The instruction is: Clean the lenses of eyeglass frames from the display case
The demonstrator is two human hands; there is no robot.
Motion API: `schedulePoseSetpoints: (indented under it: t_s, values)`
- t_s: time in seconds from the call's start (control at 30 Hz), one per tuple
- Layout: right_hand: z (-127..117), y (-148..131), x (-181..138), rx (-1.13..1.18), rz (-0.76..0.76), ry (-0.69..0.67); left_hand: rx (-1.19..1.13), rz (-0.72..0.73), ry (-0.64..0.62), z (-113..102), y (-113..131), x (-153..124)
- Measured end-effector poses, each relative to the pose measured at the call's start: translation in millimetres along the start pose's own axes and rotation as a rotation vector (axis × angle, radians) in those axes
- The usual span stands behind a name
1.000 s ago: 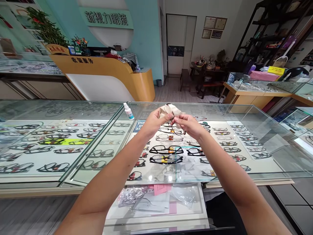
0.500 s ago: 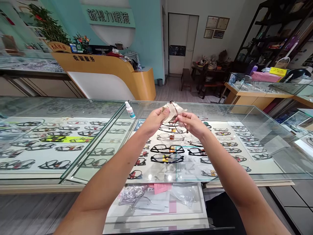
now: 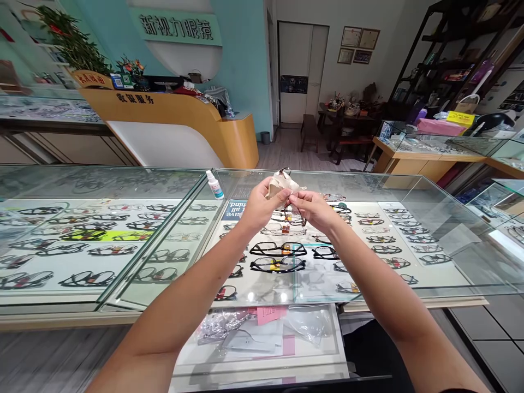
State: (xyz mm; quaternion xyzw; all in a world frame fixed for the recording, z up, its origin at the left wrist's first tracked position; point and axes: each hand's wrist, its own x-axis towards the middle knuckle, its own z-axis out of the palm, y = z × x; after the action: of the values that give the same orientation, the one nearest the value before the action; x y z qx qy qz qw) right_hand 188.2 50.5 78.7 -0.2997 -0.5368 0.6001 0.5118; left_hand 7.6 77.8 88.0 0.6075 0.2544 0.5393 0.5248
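Observation:
Above the glass counter, my left hand [image 3: 264, 206] is closed on a cream cloth [image 3: 279, 184], which is wrapped around part of a pair of glasses. My right hand [image 3: 313, 207] pinches the dark reddish-brown glasses [image 3: 295, 217], and its fingertips meet those of the left. One rim hangs below the fingers, and another dark part of the frame sticks out over the top of the cloth. The cloth and fingers hide the middle of the glasses. A white spray bottle [image 3: 215, 185] with a blue-marked label stands on the glass, left of my hands.
Rows of eyeglasses [image 3: 278, 249] lie inside the glass display case [image 3: 254, 299] under my arms. Below it, an open drawer [image 3: 303, 367] holds plastic bags and papers. A wooden reception desk [image 3: 241, 139] stands beyond the counter, and another display case [image 3: 434, 155] is at the right.
Both hands have drawn closer together around the cloth and glasses. The cloth is more bunched, and the hanging rim has turned and shifted left. The whole view has moved slightly.

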Motion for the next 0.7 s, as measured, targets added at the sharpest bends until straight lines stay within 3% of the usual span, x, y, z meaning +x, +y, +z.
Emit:
schedulePoseSetpoints:
  t_s: [0.3, 0.53, 0.7]
  values:
    - [6, 6, -1, -0.073, 0.044, -0.073, 0.056, 0.098, 0.162, 6, -2, -3]
    - [-6, -4, -1, -0.199, -0.024, -0.003, -0.068, -0.136, 0.000, -16, -10, 13]
    - [-7, -9, 0, -0.127, 0.005, 0.024, -0.204, -0.165, -0.068, -13, 0, 10]
